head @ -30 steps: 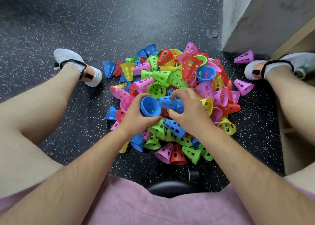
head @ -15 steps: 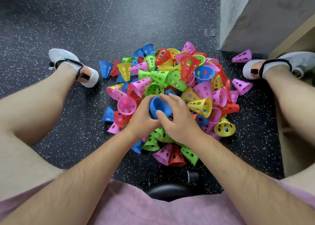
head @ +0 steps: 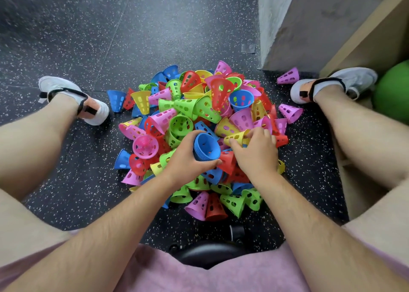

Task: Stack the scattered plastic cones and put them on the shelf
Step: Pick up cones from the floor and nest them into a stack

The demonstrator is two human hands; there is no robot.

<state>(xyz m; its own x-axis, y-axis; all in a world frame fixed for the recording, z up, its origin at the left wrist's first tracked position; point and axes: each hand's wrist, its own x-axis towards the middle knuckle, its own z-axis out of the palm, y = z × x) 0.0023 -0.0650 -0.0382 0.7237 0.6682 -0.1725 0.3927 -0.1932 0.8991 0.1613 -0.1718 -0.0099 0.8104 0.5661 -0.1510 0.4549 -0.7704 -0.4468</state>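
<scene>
A heap of perforated plastic cones (head: 199,114) in blue, green, pink, yellow and red lies on the dark speckled floor between my legs. My left hand (head: 188,161) grips a short stack of nested blue cones (head: 207,146), mouth facing up, just above the heap's near side. My right hand (head: 254,152) is right of that stack, its fingers curled down into the heap around a yellow cone (head: 238,138). What lies under the palm is hidden.
My shoes rest left (head: 73,99) and right (head: 332,83) of the heap. Two pink cones (head: 288,76) (head: 291,112) lie apart at the right. A grey block (head: 309,26), a wooden shelf edge (head: 376,39) and a green ball (head: 394,92) stand at the right. A black stool seat (head: 210,254) is under me.
The right hand left the blue stack and moved right into the heap onto a yellow cone. The left hand keeps the blue stack, now tilted mouth-up.
</scene>
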